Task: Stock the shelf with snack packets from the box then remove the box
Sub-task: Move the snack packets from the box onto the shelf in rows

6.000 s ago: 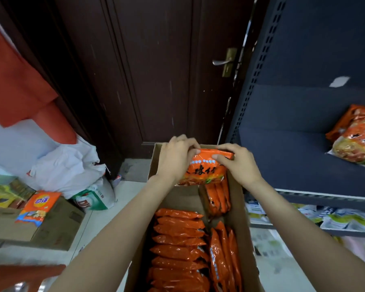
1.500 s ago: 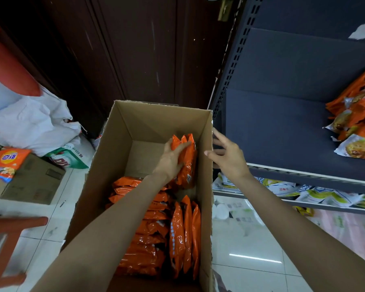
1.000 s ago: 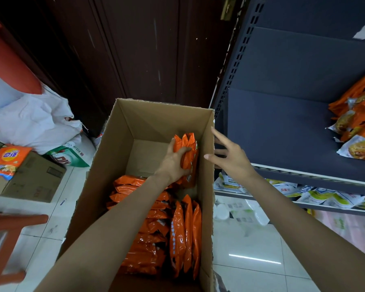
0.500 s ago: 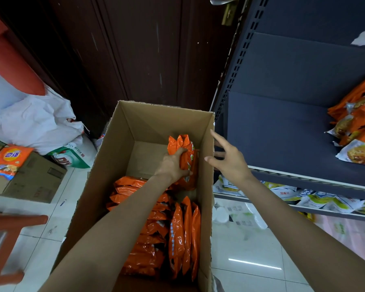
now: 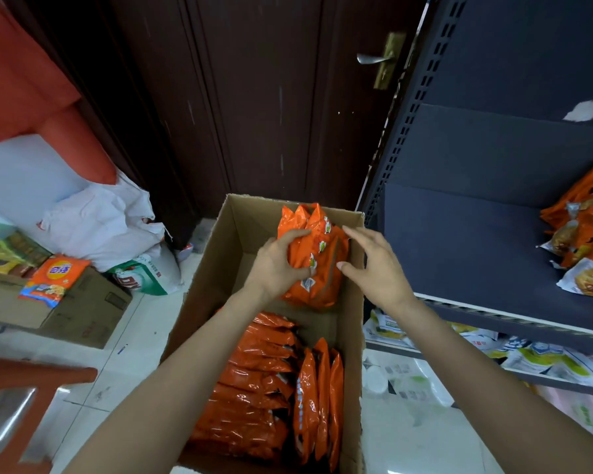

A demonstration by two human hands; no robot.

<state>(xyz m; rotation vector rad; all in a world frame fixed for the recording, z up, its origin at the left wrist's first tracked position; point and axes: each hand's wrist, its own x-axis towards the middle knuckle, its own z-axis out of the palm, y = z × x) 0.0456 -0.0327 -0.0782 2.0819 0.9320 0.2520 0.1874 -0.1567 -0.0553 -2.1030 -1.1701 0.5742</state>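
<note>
Dim, soft light; floor glare; wide-angle edge distortion.

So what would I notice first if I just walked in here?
Probably the bundle of orange packets lifted above the cardboard box in the middle, held by the left hand, with the right hand open beside it. More orange packets fill the box below, and some already sit on the dark shelf at the right.

A single wide-angle view looks from the person's head forward and steeply down into an open cardboard box on the floor, close enough that both forearms fill the lower frame. A dark door faces it ahead; the shelf runs along the right edge.
</note>
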